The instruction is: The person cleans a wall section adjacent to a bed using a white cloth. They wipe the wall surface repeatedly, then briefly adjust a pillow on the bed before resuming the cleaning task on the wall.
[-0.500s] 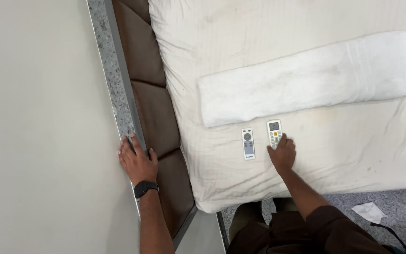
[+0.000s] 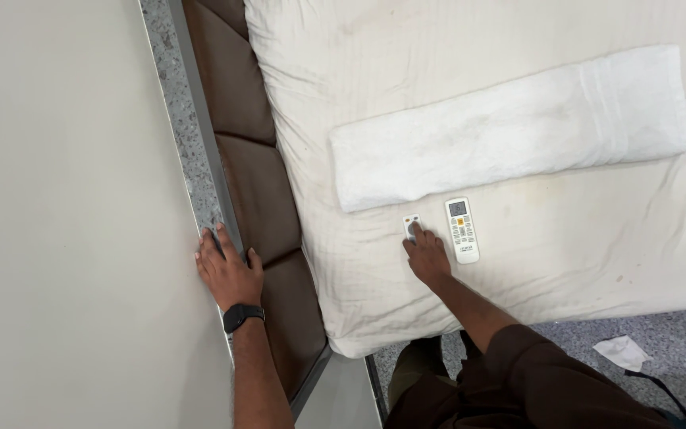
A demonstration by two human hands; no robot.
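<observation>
My right hand [image 2: 426, 256] reaches onto the white bed [image 2: 565, 262] and its fingers close over a small grey-white remote [image 2: 411, 223], of which only the top end shows. A longer white remote with a small screen [image 2: 462, 230] lies just to the right of it, apart from my hand. Both remotes sit below a folded white towel [image 2: 510, 127]. My left hand [image 2: 228, 270], with a black watch on the wrist, lies flat with fingers spread on the speckled stone ledge [image 2: 180, 119] beside the brown padded headboard [image 2: 252, 183].
A plain pale wall [image 2: 57, 206] fills the left side. Grey carpet [image 2: 676, 326] shows beyond the bed's edge, with a crumpled white tissue [image 2: 621, 351] and a dark strap on it. My dark sleeve and trousers are at the bottom.
My right hand has shifted left from the long white remote onto the small grey-white remote. The left hand has stayed on the ledge.
</observation>
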